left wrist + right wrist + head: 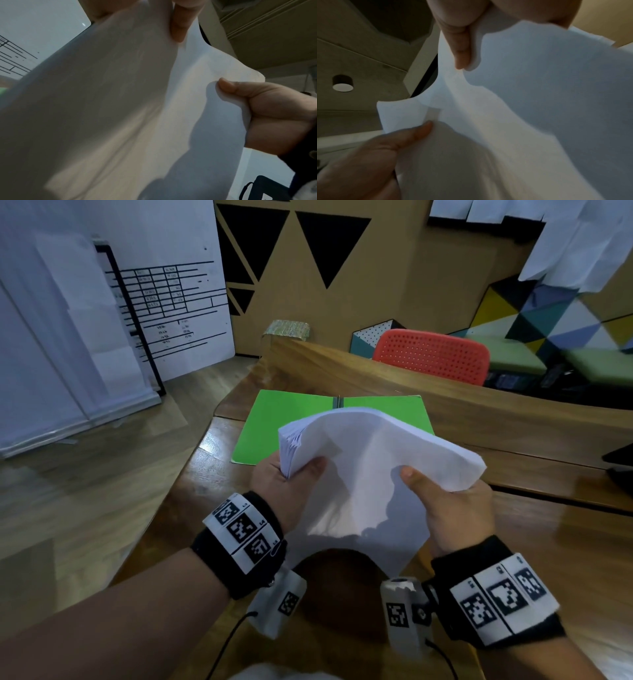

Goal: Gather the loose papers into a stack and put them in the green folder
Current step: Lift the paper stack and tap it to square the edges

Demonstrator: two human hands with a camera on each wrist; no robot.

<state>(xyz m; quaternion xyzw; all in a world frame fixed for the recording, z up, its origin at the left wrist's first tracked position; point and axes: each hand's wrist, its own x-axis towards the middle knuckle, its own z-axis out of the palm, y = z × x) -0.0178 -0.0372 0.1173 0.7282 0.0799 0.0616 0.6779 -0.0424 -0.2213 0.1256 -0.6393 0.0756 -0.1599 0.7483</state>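
Your fingers hidden under paper stack [370, 474], only thumbs visible; sheet count unreadable. Your left hand [284, 484] pinches stack's left edge, your right hand [455, 508] pinches right edge, stack bowed, held above desk [513, 542]. One green folder [274, 426] lies open on desk beyond stack, nothing visible inside
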